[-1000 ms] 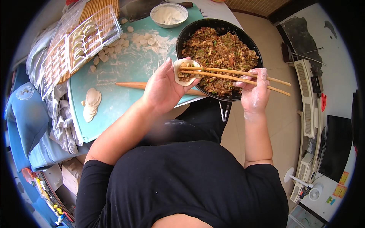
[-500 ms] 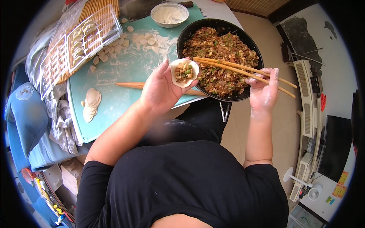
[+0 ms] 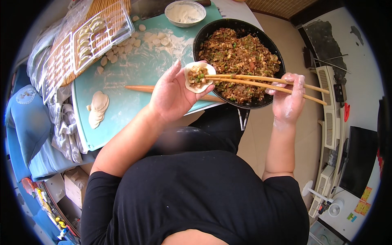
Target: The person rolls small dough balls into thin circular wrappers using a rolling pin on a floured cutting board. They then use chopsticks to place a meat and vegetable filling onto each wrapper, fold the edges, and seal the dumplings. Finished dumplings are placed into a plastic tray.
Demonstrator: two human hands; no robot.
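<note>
On the fingers of my left hand (image 3: 173, 92) lies a round dumpling wrapper (image 3: 189, 85), cupped with a mound of chopped filling (image 3: 198, 77) on it. My right hand (image 3: 289, 100) grips a pair of wooden chopsticks (image 3: 261, 80), whose tips touch that filling. Beneath the chopsticks sits a black pan (image 3: 197, 36) full of brown and green filling (image 3: 241, 53). A wooden rolling pin (image 3: 141, 88) lies behind my left hand, partly hidden by it. Farther left, a stack of rolled wrappers (image 3: 99, 107) rests on the teal mat (image 3: 122, 118).
A bowl of flour (image 3: 185, 13) stands at the back beside a cleaver (image 3: 151, 9). Small dough pieces (image 3: 122, 48) are scattered over the floured mat. At the far left, a clear compartment tray (image 3: 107, 37) with several dumplings sits on a woven mat (image 3: 104, 7).
The chopstick tips have moved from the wrapper's upper right edge onto the filling inside it. My right hand has shifted slightly right and remains closed on the chopsticks.
</note>
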